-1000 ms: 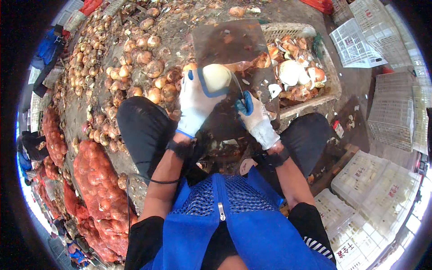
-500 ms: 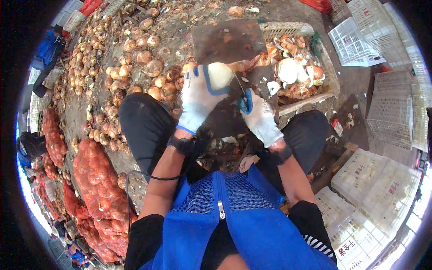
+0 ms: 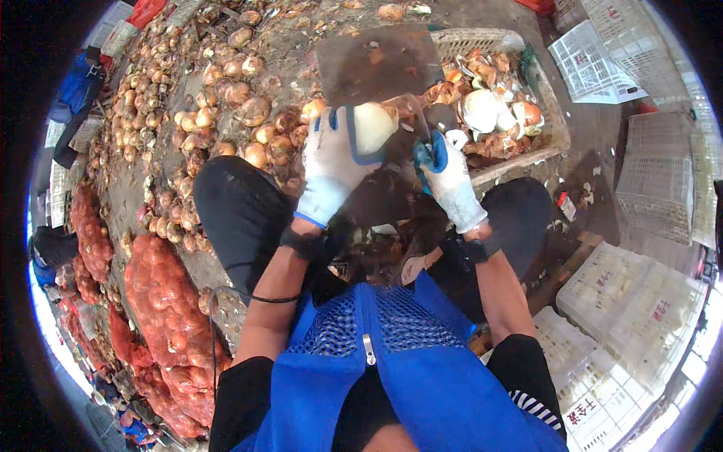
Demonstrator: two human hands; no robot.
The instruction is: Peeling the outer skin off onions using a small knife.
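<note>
My left hand (image 3: 331, 154), in a white glove with blue-grey coating, is closed around a peeled white onion (image 3: 375, 128) above a dark flat board. Just to the right, my gloved right hand (image 3: 448, 172) is closed, its fingers curled around what looks like a small knife (image 3: 425, 124) with a thin blade. The handle is hidden in the fist. A strip of brown onion skin (image 3: 407, 107) lies between the onion and the blade, blurred. Beyond the right hand, a plastic crate (image 3: 559, 128) holds onion skins and a peeled white onion (image 3: 483, 111).
Loose unpeeled onions (image 3: 254, 111) cover the floor at the left. Red mesh sacks of onions (image 3: 169, 316) lie at the near left. White plastic crates (image 3: 651, 177) stand along the right. The dark board (image 3: 376, 64) extends ahead, between my knees.
My right hand has moved slightly right, away from the onion, and its blade has swung more upright. The left hand still holds the onion, which has turned slightly.
</note>
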